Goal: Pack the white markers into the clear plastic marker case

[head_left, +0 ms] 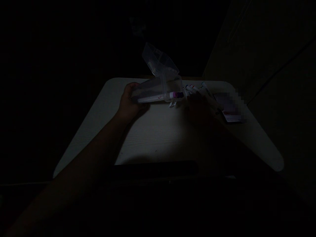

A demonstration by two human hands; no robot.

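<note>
My left hand [127,104] is wrapped round the bottom end of a clear plastic marker case [151,86]. The case is lying on its side above the table, its open end facing right and its hinged lid [160,61] swung up. Inside, along the lower side, lie white markers [151,98] with a pink and a dark purple end showing at the mouth. To the right, my right hand [199,108] is at a cluster of loose white markers [192,88]. Deep shadow hides its fingers, so whether it grips any marker is unclear.
The white wood-grain table [145,131] has rounded corners and a dark slot or ledge [155,168] along its near edge. A flat dark-edged rectangular item [229,110], partly pixelated, lies at the right. A wall [271,65] rises beyond that side. The surroundings are very dark.
</note>
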